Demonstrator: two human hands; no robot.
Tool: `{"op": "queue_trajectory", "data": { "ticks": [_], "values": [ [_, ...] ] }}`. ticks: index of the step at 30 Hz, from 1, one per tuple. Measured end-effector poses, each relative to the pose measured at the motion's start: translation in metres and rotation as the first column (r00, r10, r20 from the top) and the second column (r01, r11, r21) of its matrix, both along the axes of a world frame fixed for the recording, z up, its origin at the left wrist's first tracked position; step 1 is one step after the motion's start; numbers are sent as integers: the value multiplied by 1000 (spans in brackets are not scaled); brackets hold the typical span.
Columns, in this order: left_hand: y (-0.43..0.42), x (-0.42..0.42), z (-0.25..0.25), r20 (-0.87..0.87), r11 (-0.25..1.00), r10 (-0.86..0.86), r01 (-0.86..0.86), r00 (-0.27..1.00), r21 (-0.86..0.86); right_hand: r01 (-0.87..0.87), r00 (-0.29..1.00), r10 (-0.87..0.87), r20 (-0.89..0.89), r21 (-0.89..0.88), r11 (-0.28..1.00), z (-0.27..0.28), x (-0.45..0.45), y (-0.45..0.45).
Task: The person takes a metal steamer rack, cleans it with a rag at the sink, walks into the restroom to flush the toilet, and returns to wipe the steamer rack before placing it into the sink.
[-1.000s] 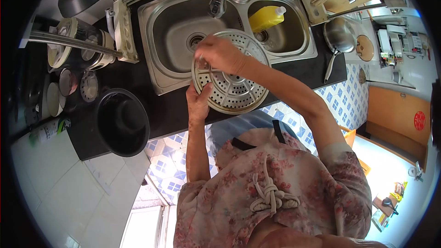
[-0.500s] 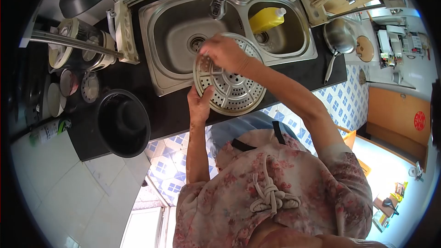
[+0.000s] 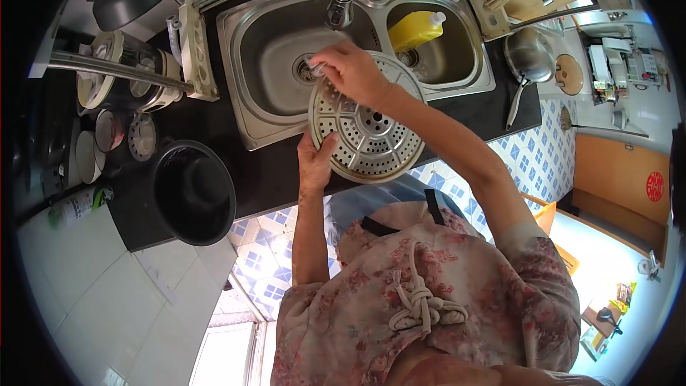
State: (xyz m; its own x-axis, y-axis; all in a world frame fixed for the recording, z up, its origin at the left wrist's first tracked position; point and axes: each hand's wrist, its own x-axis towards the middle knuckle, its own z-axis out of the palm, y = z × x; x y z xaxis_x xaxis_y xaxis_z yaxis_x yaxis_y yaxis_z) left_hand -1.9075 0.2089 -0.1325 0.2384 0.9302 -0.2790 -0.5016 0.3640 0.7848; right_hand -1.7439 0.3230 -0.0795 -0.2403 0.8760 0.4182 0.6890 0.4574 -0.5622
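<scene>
**Bright daylight glare, black corners and a strong fisheye bend**

The kitchen is brightly but unevenly lit. Light burns out to white at the glazed doorway [image 3: 223,349] lower left and across the pale wall [image 3: 613,243] at right, where detail washes out. Small highlights gleam on the double stainless-steel sink [image 3: 275,75] and the perforated round metal plate [image 3: 377,144]. The black desk [image 3: 268,182] and black round bowl [image 3: 194,189] sink into shadow. The center is fairly sharp; the right hand's [image 3: 351,73] fingertips look slightly soft. Straight lines curve outward, and the far edges smear with bluish fringing.
</scene>
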Motion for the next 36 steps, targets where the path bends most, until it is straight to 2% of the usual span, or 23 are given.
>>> {"op": "queue_trajectory", "data": {
  "ticks": [3,6,8,9,10,13,16,19,20,23,27,28,32,34,36],
  "values": [
    [11,-1,-5,-152,994,-37,53,988,100,-211,977,210,28,48,976,8,-27,-28],
    [12,-2,8,-91,996,3,6,996,93,-211,977,211,2,74,975,9,-29,-30],
    [3,-1,2,-18,998,17,-16,1000,57,-87,996,87,6,36,996,-8,-15,-17],
    [3,-1,2,-20,998,35,-34,999,51,-27,1000,27,9,31,999,-15,-7,-2],
    [2,-2,3,-23,998,48,-47,999,44,52,994,-61,85,112,992,-16,2,7],
    [0,-5,3,-11,999,27,-26,1000,34,268,956,-274,101,70,961,-16,12,5],
    [2,-4,-9,-61,997,14,-10,998,77,35,998,-35,44,-4,999,-12,-20,-22],
    [4,-3,-6,-92,993,41,-30,995,114,-166,982,171,-84,56,984,-1,-44,-46],
    [3,-2,-3,-91,992,58,-47,994,120,-173,983,177,-48,79,982,-2,-41,-44],
    [-2,3,-7,-50,997,61,-58,997,56,-83,996,79,44,113,990,-18,-13,-16],
    [-5,0,4,-28,995,85,-83,996,51,298,950,-303,79,66,952,-32,21,7],
    [-3,-1,3,-48,995,84,-81,995,63,294,951,-298,89,49,955,-29,16,0],
    [-3,2,-9,-144,994,61,-46,988,100,-12,999,16,-30,109,994,-11,-30,-35],
    [-3,4,-2,-75,991,101,-93,992,98,-104,992,112,-54,139,985,-5,-38,-39],
    [-9,6,0,-32,989,137,-135,990,67,-46,999,46,6,137,989,-17,-24,-27]
  ]
}}
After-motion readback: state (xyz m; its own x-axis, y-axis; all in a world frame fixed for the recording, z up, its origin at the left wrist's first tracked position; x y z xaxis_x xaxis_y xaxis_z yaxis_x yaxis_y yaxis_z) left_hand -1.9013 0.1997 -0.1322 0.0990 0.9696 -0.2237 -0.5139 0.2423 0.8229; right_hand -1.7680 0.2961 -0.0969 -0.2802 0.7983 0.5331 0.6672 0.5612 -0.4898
